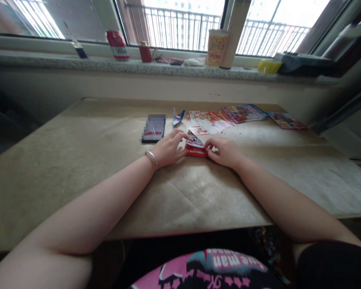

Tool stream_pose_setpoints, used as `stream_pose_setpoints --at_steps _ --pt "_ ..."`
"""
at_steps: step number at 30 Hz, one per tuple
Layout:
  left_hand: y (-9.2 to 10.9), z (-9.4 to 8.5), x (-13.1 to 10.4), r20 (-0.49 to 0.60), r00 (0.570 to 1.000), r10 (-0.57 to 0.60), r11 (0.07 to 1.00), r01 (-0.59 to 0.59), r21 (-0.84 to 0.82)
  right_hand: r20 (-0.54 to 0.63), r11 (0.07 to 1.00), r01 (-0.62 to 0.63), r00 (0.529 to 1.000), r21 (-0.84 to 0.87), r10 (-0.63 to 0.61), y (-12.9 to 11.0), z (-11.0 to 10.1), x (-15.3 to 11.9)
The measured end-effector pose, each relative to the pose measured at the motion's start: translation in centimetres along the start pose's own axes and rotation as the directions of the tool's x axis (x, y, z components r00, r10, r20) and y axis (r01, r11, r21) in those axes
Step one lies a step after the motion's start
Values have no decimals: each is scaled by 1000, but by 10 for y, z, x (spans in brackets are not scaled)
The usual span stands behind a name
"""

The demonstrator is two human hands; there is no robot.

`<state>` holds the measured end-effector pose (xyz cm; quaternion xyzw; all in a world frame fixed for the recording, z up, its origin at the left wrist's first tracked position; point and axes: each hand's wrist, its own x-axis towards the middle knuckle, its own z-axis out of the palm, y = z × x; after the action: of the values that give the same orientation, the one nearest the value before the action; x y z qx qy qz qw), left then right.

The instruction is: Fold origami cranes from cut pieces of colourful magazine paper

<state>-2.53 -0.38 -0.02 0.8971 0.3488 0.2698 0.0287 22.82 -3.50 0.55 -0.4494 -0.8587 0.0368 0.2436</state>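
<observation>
In the middle of the table, both my hands are on a folded piece of red printed paper (196,150), with a picture showing on its upturned flap. My left hand (169,149) grips its left side, thumb low and fingers at the flap. From the right, my right hand (224,151) pinches the other edge with bent fingers. Just beyond the paper lie red and white printed leaflets (209,123), fanned out. A small folded blue paper shape (178,117) stands behind my left hand. The phone (155,127) lies flat to the left of that shape.
More colourful leaflets (245,113) lie at the back right, with another small pile (287,120) near the right edge. Along the windowsill (168,70) stand a brush (79,50), a red can (117,45), a red container (145,52), a paper cup (215,47) and a yellow item (269,66).
</observation>
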Motion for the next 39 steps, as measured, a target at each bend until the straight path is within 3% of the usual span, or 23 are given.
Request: stream_pose_setpoints --at_steps 5,12,19,24,31,39 --pt "-4 2 1 7 998 -58 995 57 83 -67 987 -140 987 77 145 -1 2 -1" --pt "-3 1 3 138 971 195 972 -211 108 -122 954 -217 962 209 246 0 6 0" --pt "-5 2 4 199 955 220 975 -223 -8 -207 947 -251 934 200 292 11 10 2" --pt "-5 3 5 225 952 207 978 -204 -36 -286 980 -155 940 127 186 20 9 2" --pt "0 -1 4 261 950 171 985 -168 -32 -198 985 -105 977 -135 77 28 10 1" --pt "0 -1 4 267 951 156 983 -176 52 53 996 69 996 -48 -67 22 14 4"
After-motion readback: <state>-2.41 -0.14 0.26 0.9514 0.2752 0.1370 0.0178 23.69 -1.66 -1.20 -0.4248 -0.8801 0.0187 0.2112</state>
